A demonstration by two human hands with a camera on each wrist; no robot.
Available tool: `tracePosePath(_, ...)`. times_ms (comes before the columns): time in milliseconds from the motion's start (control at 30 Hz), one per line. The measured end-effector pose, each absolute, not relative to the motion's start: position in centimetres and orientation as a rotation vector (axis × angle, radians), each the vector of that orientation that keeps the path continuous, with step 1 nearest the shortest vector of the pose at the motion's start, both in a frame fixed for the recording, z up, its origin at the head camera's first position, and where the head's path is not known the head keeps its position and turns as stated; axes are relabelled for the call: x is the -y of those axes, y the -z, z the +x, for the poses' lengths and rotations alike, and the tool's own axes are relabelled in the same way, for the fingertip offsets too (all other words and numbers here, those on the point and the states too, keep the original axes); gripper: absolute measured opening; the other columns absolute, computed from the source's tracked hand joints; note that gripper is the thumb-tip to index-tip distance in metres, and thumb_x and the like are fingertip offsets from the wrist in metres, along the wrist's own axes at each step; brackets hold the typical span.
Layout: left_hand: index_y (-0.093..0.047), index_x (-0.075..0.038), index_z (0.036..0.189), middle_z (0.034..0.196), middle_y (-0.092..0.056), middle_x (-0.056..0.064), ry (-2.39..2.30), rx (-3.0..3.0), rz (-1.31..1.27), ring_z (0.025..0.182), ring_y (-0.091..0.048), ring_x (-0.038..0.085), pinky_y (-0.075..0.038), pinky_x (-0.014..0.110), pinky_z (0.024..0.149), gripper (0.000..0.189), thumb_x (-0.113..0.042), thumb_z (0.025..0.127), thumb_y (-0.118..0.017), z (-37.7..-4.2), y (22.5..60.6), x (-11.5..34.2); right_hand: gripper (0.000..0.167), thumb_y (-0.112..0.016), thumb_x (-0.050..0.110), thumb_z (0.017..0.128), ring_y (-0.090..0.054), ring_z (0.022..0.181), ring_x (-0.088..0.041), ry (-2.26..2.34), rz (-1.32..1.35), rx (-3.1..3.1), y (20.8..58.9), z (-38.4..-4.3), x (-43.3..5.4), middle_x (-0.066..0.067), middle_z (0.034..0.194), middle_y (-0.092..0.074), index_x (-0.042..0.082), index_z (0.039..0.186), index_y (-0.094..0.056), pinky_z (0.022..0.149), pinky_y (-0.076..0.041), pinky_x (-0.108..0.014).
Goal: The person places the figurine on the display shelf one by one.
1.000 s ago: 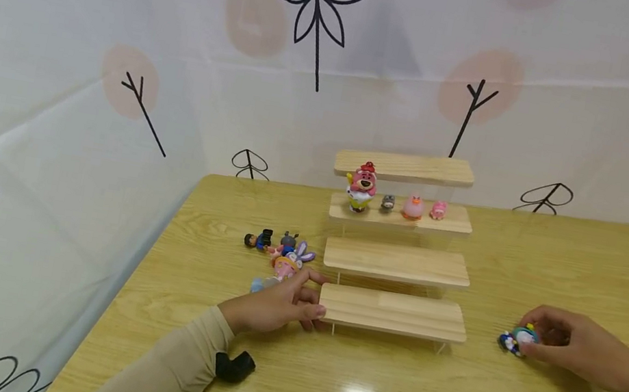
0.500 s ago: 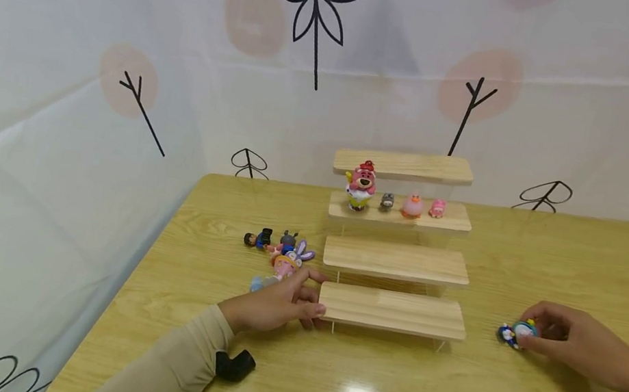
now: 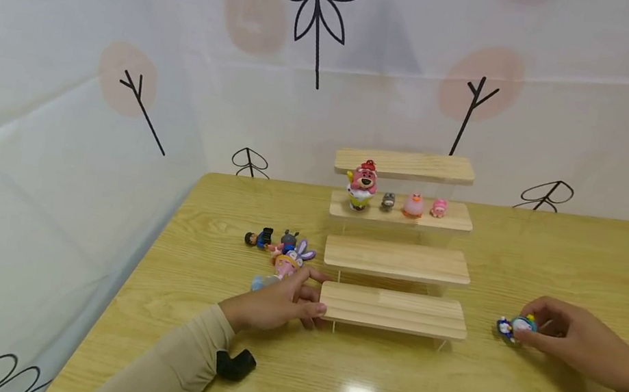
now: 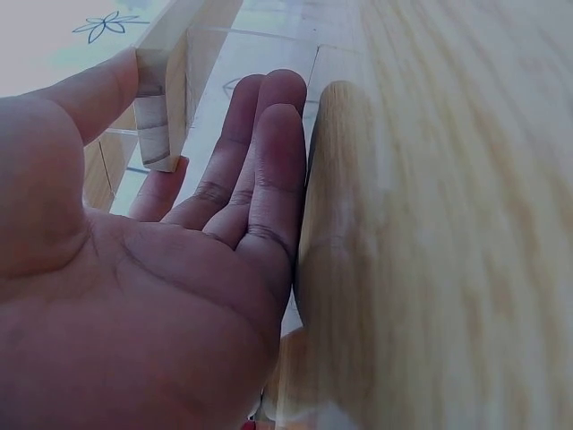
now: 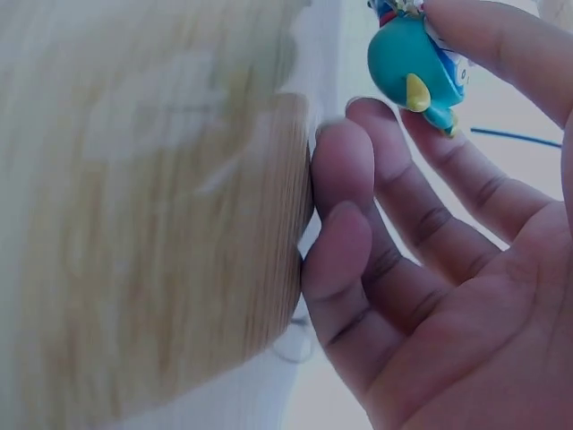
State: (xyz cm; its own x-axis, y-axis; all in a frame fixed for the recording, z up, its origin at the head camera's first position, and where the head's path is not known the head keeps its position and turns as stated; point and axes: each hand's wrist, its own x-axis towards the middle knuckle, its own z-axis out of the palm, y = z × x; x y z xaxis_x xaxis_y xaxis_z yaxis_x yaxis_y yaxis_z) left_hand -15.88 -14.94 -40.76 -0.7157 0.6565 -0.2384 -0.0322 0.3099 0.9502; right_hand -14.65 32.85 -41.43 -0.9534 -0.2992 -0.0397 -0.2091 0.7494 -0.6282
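Note:
At the left end of the lowest board of a wooden tiered display shelf (image 3: 393, 310), my left hand (image 3: 279, 301) pinches the board's edge between thumb and index finger. In the left wrist view, its other fingers extend close to the tabletop. My right hand (image 3: 573, 343) is right of the shelf, pinching a teal toy figure (image 5: 407, 67) with a white front and yellow parts between thumb and index finger. Directly left of it, in the head view, a small dark-blue and white figurine (image 3: 504, 328) touches or nearly touches it. The remaining right fingers curl near the tabletop.
On the second board from the top stand a pink bear figure (image 3: 362, 186), a small grey figure (image 3: 388, 201), a pink duck (image 3: 413, 206) and a small pink figure (image 3: 439, 208). Several toy figures (image 3: 286, 264) lie left of the shelf, close to my left hand.
My right hand has shifted slightly left and away from me, and the teal toy figure and the dark-blue figurine have moved with it. My left hand keeps its place on the shelf.

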Motion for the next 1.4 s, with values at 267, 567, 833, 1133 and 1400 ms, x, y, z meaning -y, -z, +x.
tracePosePath(267, -0.029, -0.015, 0.146, 0.121, -0.067, 0.017, -1.458, -1.948, 0.550, 0.094, -0.070, 0.022, -0.056, 0.033, 0.085, 0.051, -0.024, 0.104, -0.057, -15.8, 40.7, 14.8, 0.023, -0.072, 0.025, 0.094, -0.060, 0.080, 0.004, 0.978, -0.398, -2.814, 41.0, -14.5, -32.0, 0.005, 0.093, -0.068, 0.012, 0.110, -0.062, 0.063, -0.050, -0.023)
tracePosePath(567, -0.029, -0.015, 0.146, 0.120, -0.068, 0.016, -1.452, -1.954, 0.551, 0.095, -0.070, 0.022, -0.056, 0.032, 0.085, 0.052, -0.025, 0.104, -0.057, -15.9, 40.7, 14.9, 0.024, -0.076, 0.020, 0.090, -0.062, 0.080, 0.005, 1.032, -0.455, -2.869, 40.5, -14.3, -31.3, 0.011, 0.089, -0.070, 0.014, 0.110, -0.063, 0.063, -0.052, -0.022)
tracePosePath(833, -0.029, -0.016, 0.146, 0.119, -0.068, 0.015, -1.443, -1.966, 0.547, 0.095, -0.069, 0.022, -0.055, 0.033, 0.086, 0.052, -0.027, 0.104, -0.057, -15.9, 40.7, 14.9, 0.025, -0.076, 0.018, 0.090, -0.062, 0.080, 0.006, 1.050, -0.498, -2.893, 40.1, -14.0, -30.7, 0.010, 0.090, -0.069, 0.013, 0.110, -0.062, 0.063, -0.053, -0.021)
tracePosePath(1133, -0.030, -0.015, 0.145, 0.119, -0.068, 0.015, -1.442, -1.952, 0.540, 0.096, -0.069, 0.022, -0.055, 0.033, 0.086, 0.051, -0.026, 0.103, -0.057, -16.0, 40.8, 14.8, 0.024, -0.075, 0.015, 0.091, -0.065, 0.079, 0.002, 1.110, -0.497, -2.872, 39.6, -13.5, -30.0, 0.011, 0.088, -0.070, 0.011, 0.111, -0.062, 0.062, -0.053, -0.021)
tracePosePath(1400, -0.029, -0.015, 0.145, 0.119, -0.068, 0.016, -1.445, -1.959, 0.558, 0.096, -0.069, 0.021, -0.055, 0.032, 0.086, 0.051, -0.027, 0.104, -0.057, -16.0, 40.7, 14.9, 0.024, -0.077, 0.016, 0.089, -0.065, 0.078, 0.002, 1.094, -0.520, -2.909, 38.8, -13.2, -29.4, 0.010, 0.087, -0.070, 0.014, 0.109, -0.063, 0.061, -0.052, -0.021)
